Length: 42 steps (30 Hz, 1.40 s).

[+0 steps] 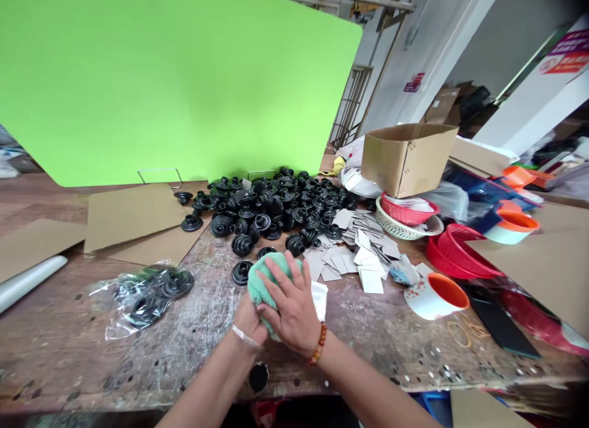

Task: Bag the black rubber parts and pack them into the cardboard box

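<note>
A folded light-green cloth (268, 279) is held between my hands above the front middle of the table. My left hand (250, 317) grips it from below and the left, with most of its fingers hidden. Over the top and right side, my right hand (292, 308) presses on it with the fingers bent around it. Whether anything is inside the cloth cannot be seen. Just beyond it lie ridged black round parts (242, 272), one close to the cloth's left edge. A white piece (319, 300) shows beside my right hand.
A big pile of black parts (276, 207) lies before a green board (184, 78). Grey-white cards (368, 256) are scattered right of it. Bagged black parts (147, 296) lie left. A tape roll (435, 296), phone (499, 320), red baskets (455, 250) and carton (405, 161) stand right.
</note>
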Each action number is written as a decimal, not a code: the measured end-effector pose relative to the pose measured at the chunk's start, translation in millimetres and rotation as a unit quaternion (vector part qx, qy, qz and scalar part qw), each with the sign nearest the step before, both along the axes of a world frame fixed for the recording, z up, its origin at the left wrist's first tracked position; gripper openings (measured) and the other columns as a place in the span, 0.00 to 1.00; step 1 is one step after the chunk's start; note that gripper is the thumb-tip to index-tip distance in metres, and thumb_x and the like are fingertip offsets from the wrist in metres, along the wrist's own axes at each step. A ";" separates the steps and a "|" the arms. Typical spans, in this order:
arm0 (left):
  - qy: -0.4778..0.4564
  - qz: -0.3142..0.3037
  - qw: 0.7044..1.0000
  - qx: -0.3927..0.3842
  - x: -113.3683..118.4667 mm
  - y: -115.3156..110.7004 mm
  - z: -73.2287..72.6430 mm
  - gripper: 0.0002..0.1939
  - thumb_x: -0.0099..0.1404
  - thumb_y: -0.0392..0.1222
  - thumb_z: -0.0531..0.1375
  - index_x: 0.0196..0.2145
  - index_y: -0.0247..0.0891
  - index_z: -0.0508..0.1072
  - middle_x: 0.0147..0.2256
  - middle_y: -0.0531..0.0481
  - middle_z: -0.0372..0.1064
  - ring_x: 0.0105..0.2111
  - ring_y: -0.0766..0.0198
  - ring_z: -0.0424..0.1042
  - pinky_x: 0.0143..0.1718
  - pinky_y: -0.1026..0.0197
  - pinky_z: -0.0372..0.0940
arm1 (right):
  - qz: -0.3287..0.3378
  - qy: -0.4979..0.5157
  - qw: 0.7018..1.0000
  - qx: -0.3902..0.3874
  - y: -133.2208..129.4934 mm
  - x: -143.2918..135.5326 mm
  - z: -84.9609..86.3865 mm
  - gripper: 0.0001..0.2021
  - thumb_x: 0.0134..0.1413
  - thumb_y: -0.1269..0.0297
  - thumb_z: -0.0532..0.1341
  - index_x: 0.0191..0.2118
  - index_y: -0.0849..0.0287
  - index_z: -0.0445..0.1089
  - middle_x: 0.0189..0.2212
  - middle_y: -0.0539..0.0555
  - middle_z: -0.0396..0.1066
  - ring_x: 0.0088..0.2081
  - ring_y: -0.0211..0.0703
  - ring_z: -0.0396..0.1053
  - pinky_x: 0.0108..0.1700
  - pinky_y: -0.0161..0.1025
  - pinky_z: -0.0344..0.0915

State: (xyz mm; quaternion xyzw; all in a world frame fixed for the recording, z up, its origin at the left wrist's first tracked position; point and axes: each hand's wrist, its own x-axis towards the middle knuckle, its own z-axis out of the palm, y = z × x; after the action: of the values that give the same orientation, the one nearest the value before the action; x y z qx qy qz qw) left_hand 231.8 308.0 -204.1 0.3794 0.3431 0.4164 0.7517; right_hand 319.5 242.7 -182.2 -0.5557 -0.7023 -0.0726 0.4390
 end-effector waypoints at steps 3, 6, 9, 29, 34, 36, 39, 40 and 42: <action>0.004 -0.024 1.000 -0.019 -7.7 -12.5 9.1 0.19 0.53 0.56 0.63 0.35 0.38 0.73 0.34 0.47 0.74 0.35 0.60 0.73 0.36 0.60 0.69 | -0.005 0.010 0.999 -0.047 9.4 -1.3 -8.7 0.20 0.62 0.55 0.54 0.56 0.56 0.66 0.56 0.60 0.64 0.57 0.57 0.59 0.58 0.56 0.56; 0.029 -0.025 0.999 0.000 -16.2 -17.3 13.3 0.18 0.54 0.54 0.64 0.34 0.37 0.75 0.30 0.49 0.73 0.28 0.65 0.70 0.29 0.65 0.67 | -0.016 0.195 0.977 -0.080 19.2 5.9 -11.9 0.17 0.64 0.56 0.50 0.44 0.60 0.71 0.38 0.59 0.71 0.40 0.47 0.68 0.44 0.44 0.66; 0.066 -0.020 0.994 0.080 -25.0 -22.0 18.6 0.14 0.56 0.50 0.65 0.35 0.38 0.78 0.35 0.49 0.74 0.36 0.63 0.70 0.38 0.64 0.67 | -0.026 0.489 0.864 -0.122 25.2 4.2 -9.2 0.18 0.60 0.50 0.52 0.32 0.58 0.70 0.26 0.53 0.70 0.30 0.43 0.66 0.35 0.39 0.64; 0.614 0.144 0.650 0.423 -106.7 64.4 7.1 0.22 0.64 0.48 0.55 0.51 0.35 0.72 0.55 0.33 0.61 0.56 0.37 0.54 0.54 0.36 0.51 | -0.009 0.625 0.768 -0.142 17.9 32.9 -10.6 0.15 0.52 0.51 0.63 0.36 0.58 0.71 0.20 0.47 0.68 0.19 0.34 0.62 0.20 0.31 0.59; 0.521 0.024 0.745 0.415 -45.3 72.1 4.7 0.14 0.57 0.38 0.62 0.43 0.37 0.75 0.45 0.38 0.68 0.48 0.47 0.65 0.53 0.47 0.58 | 0.034 0.647 0.751 -0.124 16.0 25.3 -12.4 0.15 0.54 0.55 0.62 0.44 0.57 0.72 0.34 0.52 0.75 0.33 0.42 0.71 0.32 0.36 0.67; 0.487 0.007 0.780 0.392 -36.1 75.6 -0.1 0.09 0.57 0.33 0.60 0.37 0.36 0.76 0.42 0.40 0.69 0.44 0.51 0.68 0.51 0.49 0.60 | 0.039 0.643 0.753 -0.129 14.4 19.3 -14.7 0.15 0.55 0.55 0.60 0.45 0.57 0.72 0.36 0.53 0.75 0.36 0.45 0.72 0.37 0.40 0.68; 0.399 -0.033 0.845 0.355 -35.4 61.9 -1.7 0.09 0.61 0.37 0.57 0.36 0.36 0.77 0.37 0.43 0.72 0.39 0.56 0.71 0.46 0.53 0.64 | 0.047 0.580 0.802 -0.133 13.5 7.0 -20.3 0.15 0.56 0.54 0.59 0.45 0.57 0.72 0.41 0.54 0.74 0.43 0.47 0.70 0.47 0.43 0.66; 0.362 -0.054 0.866 0.340 -36.2 51.5 -0.7 0.11 0.62 0.41 0.56 0.37 0.36 0.77 0.35 0.44 0.73 0.36 0.57 0.72 0.42 0.55 0.66 | 0.046 0.550 0.825 -0.125 14.4 2.6 -21.9 0.16 0.55 0.53 0.60 0.44 0.57 0.72 0.41 0.54 0.74 0.45 0.47 0.69 0.50 0.43 0.64; 0.289 -0.099 0.900 0.310 -37.0 25.6 2.5 0.16 0.64 0.48 0.54 0.38 0.35 0.77 0.31 0.46 0.74 0.31 0.60 0.72 0.35 0.58 0.68 | 0.037 0.530 0.840 -0.116 18.5 -5.2 -22.5 0.15 0.53 0.52 0.62 0.42 0.57 0.72 0.37 0.53 0.74 0.43 0.46 0.69 0.49 0.42 0.64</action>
State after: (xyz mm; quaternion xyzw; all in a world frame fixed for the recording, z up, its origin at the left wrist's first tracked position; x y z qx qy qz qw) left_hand 194.8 333.6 -201.7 0.7287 0.3597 0.2969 0.5015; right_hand 314.4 261.2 -204.7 -0.5299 -0.3859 0.3306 0.6790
